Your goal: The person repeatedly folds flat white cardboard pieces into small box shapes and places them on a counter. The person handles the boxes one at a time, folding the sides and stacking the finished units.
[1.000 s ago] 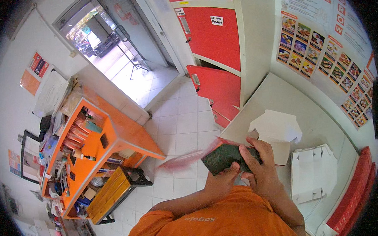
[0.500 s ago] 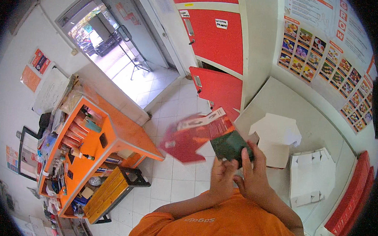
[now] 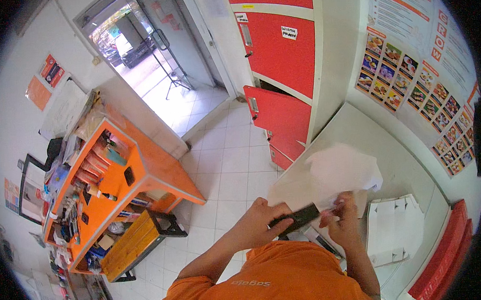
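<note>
A dark green-black cardboard piece (image 3: 302, 218), seen as a narrow panel, is pinched in my left hand (image 3: 266, 219), thumb on its face. It looks like part of a folding carton; most of it is turned out of view. To its right is my right hand (image 3: 343, 220), with bent fingers smeared by motion close to the piece's right end. Whether those fingers grip it cannot be made out. Just past my hands, flat white cardboard sheets (image 3: 343, 167) lie on the pale grey table (image 3: 357, 123). A pale, narrow shape below the piece, near my shirt, is only partly visible.
A stack of white cut cardboard (image 3: 395, 230) sits on the table's right, beside red boxes (image 3: 443, 254) at the edge. Red lockers (image 3: 279, 52) stand ahead, one door ajar. On the left are an orange desk (image 3: 161, 169) and a wooden bench (image 3: 132, 246). A doorway lies beyond.
The printed red and green carton that spread out in front of my hands is now seen only as a narrow dark panel. My left hand moved left and my right hand moved right, farther apart.
</note>
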A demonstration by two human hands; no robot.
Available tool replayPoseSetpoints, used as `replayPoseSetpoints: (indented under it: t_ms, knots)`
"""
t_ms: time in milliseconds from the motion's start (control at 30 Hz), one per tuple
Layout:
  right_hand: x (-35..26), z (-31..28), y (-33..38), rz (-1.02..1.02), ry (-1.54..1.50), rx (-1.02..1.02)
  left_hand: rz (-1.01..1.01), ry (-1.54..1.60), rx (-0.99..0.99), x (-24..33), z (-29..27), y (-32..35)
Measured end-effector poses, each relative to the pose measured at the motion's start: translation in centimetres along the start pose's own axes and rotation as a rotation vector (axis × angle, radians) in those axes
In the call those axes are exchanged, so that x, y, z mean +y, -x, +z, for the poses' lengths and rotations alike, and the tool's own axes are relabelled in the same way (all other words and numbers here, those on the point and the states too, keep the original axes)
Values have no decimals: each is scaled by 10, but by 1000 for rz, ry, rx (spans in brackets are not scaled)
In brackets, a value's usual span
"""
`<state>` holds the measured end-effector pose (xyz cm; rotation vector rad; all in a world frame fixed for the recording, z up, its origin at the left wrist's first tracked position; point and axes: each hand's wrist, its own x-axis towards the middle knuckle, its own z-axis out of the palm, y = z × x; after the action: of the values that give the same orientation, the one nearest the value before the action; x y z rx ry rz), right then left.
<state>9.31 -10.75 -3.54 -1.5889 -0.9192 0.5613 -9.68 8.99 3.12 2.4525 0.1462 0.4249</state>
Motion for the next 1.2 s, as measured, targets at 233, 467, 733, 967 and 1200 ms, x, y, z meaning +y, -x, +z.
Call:
replayPoseSetpoints:
  t_ms: [233,467,733,967,1200]
  knots:
    - [-64,3,-15,-230,278,-410,-228,615,213,5,22,8]
    - [-63,5,-18,-164,472,-123,50,328,303,13,31,-4]
    - [-51,14,-4,54,319,-54,41,377,252,17,24,-4]
    - [-75,-4,-4,-225,607,-393,32,209,194,7,46,3]
    - [-55,-10,11,90,396,-73,32,333,161,14,48,2]
